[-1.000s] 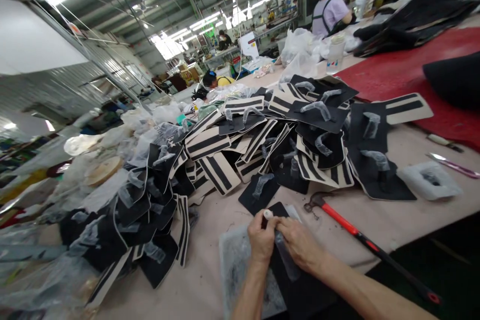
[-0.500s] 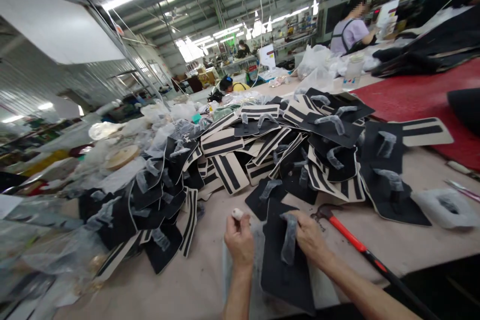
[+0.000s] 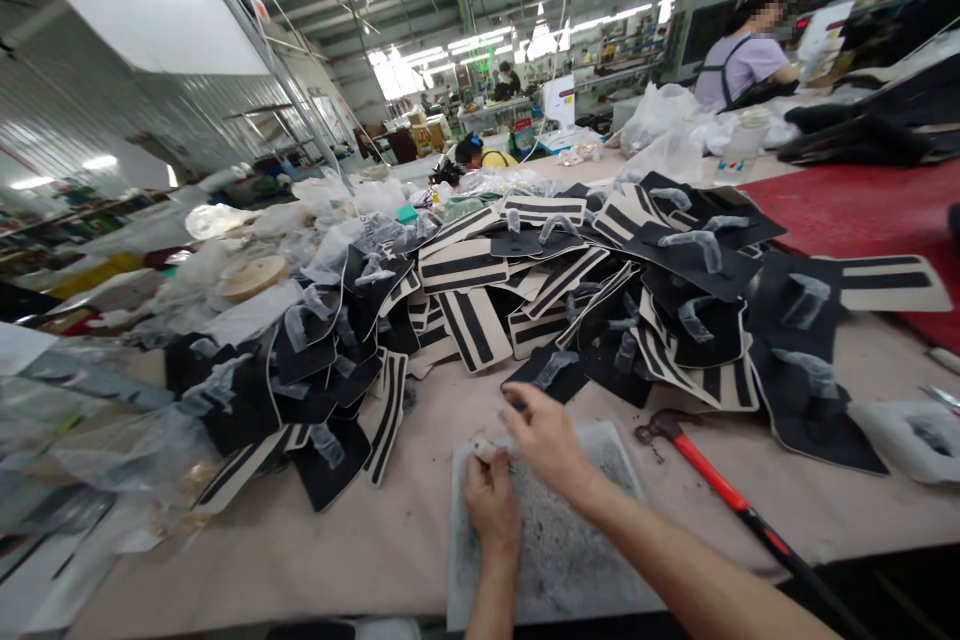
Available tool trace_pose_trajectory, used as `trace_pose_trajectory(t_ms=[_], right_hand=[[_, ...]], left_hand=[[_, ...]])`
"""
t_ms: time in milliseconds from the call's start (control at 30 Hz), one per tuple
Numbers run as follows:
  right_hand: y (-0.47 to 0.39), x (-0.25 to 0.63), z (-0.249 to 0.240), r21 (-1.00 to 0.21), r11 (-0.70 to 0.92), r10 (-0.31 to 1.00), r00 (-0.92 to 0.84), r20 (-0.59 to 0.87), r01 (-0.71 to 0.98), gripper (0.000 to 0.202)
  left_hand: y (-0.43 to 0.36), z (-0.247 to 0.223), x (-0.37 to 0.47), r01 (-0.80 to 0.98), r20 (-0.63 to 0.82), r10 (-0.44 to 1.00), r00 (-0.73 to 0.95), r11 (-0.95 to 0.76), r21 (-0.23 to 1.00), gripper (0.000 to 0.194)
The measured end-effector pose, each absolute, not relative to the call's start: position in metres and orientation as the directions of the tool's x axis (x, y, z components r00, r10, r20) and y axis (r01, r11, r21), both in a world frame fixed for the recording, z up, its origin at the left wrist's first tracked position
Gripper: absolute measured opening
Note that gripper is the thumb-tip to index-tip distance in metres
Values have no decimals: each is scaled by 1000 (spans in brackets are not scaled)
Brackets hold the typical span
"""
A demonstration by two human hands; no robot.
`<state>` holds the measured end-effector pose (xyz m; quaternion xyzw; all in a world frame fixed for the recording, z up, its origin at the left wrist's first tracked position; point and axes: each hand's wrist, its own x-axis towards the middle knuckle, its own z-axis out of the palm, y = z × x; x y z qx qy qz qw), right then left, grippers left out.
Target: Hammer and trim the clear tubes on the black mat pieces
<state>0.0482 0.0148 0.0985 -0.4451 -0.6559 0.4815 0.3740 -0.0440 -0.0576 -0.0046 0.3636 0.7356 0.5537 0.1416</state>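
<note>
My left hand (image 3: 493, 505) is closed around a small whitish piece (image 3: 486, 448), its kind unclear, over a scuffed grey board (image 3: 570, 560). Just right of it, my right hand (image 3: 551, 440) hovers above the board's far edge with fingers apart and nothing visible in them. The fingertips point towards a black panel (image 3: 536, 378) with a plastic-wrapped handle (image 3: 556, 367) at the near edge of a heap. Many similar panels lie in that heap, some showing a cream back with black stripes (image 3: 474, 328). A hammer (image 3: 709, 470) with a red and black handle rests right of the board.
Clear plastic bags (image 3: 330, 220) and a tan tape roll (image 3: 253, 275) are piled at the left. A red sheet (image 3: 847, 210) covers the far right. Near the right edge sits a plastic-wrapped white bundle (image 3: 904, 435). A person in a lilac shirt (image 3: 742, 70) is at the back.
The black panel that my right hand held by its wrapped handle is out of that hand, exposing the grey board. My right hand has moved left and forward; the left still grips the whitish piece.
</note>
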Motion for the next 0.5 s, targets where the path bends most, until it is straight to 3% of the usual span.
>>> trace_pose_trajectory(t_ms=[33, 100, 300, 500], right_hand=[[37, 56, 88, -971, 2, 987, -157, -37, 239, 42], [77, 68, 68, -963, -105, 992, -43, -119, 249, 51], [114, 63, 36, -983, -158, 985, -50, -163, 93, 50], [109, 78, 68, -978, -194, 981, -42, -191, -78, 51]], left_hand=[[-57, -6, -44, 362, 177, 677, -714, 141, 922, 37], [-55, -7, -44, 339, 143, 655, -742, 183, 923, 35], [-53, -3, -41, 308, 104, 643, -759, 214, 927, 31], [-54, -3, -41, 270, 80, 636, -768, 209, 940, 30]])
